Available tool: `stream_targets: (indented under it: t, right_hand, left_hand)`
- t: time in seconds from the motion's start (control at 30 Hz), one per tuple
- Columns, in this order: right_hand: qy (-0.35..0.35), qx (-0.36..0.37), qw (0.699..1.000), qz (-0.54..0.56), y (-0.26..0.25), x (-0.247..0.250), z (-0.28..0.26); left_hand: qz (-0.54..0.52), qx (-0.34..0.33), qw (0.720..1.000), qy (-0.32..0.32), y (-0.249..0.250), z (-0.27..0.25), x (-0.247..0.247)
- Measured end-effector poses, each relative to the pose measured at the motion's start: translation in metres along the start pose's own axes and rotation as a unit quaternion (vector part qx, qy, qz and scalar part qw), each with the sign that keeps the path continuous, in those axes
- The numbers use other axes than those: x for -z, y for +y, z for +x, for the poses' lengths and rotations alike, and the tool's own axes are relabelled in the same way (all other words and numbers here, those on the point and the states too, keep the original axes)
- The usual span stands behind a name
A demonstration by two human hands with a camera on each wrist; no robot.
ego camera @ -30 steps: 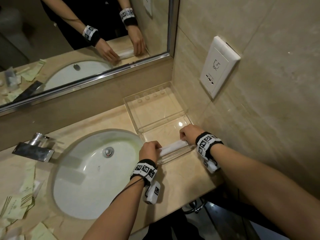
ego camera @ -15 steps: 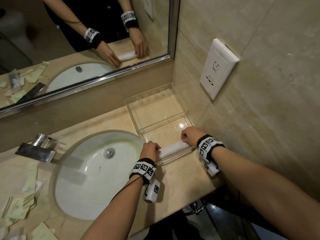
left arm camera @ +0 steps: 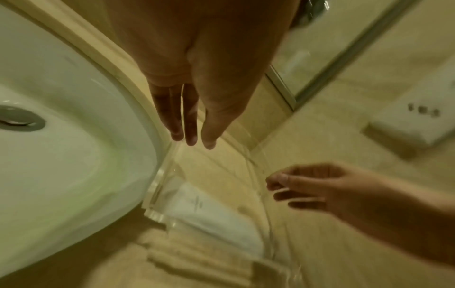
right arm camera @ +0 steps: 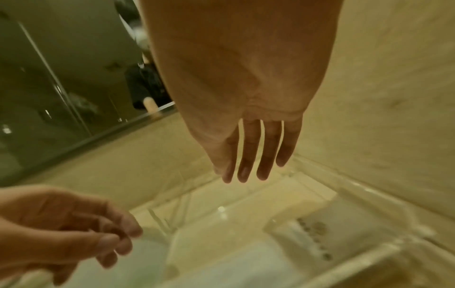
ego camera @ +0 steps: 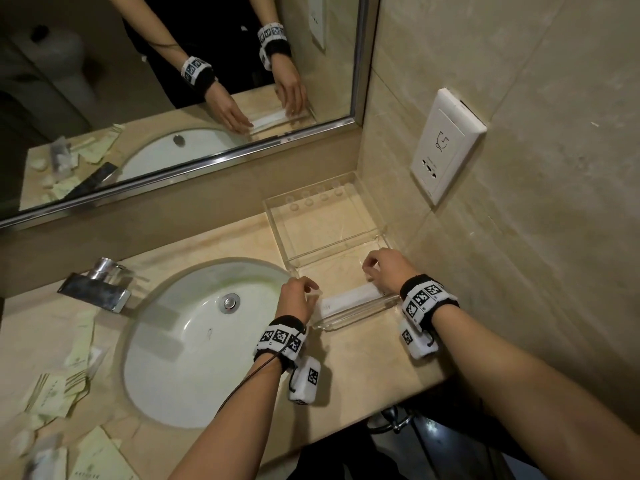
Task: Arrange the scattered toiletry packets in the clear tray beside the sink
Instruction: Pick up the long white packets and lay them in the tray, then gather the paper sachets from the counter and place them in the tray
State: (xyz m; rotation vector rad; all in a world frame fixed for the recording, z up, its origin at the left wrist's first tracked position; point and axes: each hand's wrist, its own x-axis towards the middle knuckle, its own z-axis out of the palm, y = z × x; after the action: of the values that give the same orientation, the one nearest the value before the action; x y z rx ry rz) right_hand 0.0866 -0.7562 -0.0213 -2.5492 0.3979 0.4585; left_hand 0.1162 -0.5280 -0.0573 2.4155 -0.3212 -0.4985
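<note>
A clear two-compartment tray [ego camera: 325,226] stands right of the sink against the wall. One long white packet [ego camera: 349,299] lies flat in its near compartment, also seen in the left wrist view as the packet [left arm camera: 211,212]. My left hand [ego camera: 299,296] hovers at the packet's left end with relaxed fingers [left arm camera: 191,132], holding nothing. Over the packet's right end my right hand [ego camera: 381,268] hangs just as loosely, its fingers [right arm camera: 248,165] straight and bare. Several pale green and white packets [ego camera: 52,393] lie scattered on the counter left of the sink.
The white basin [ego camera: 207,341] fills the counter's middle, with a chrome faucet [ego camera: 97,287] at its back left. A mirror [ego camera: 173,98] runs along the back and a wall socket [ego camera: 446,147] sits on the right wall above the tray. The counter's front edge is close.
Both hands have let go of the white packet's ends and lifted slightly. The packet now lies by itself in the tray's near compartment.
</note>
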Motion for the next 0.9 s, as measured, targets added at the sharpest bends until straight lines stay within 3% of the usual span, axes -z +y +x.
stream_targets:
  t: [0.23, 0.57, 0.9]
  right_hand:
    - [0.044, 0.112, 0.980, 0.156, -0.073, -0.015, -0.017]
    - [-0.082, 0.305, 0.936, 0.158, -0.226, -0.071, -0.034]
    - [-0.198, 0.395, 0.889, 0.118, -0.333, -0.147, -0.084]
  left_hand:
    - [-0.146, 0.099, 0.978, 0.114, -0.024, -0.050, 0.052]
    - [-0.177, 0.246, 0.911, 0.280, -0.098, -0.176, 0.121]
    - [-0.183, 0.365, 0.828, 0.385, -0.168, -0.296, 0.156]
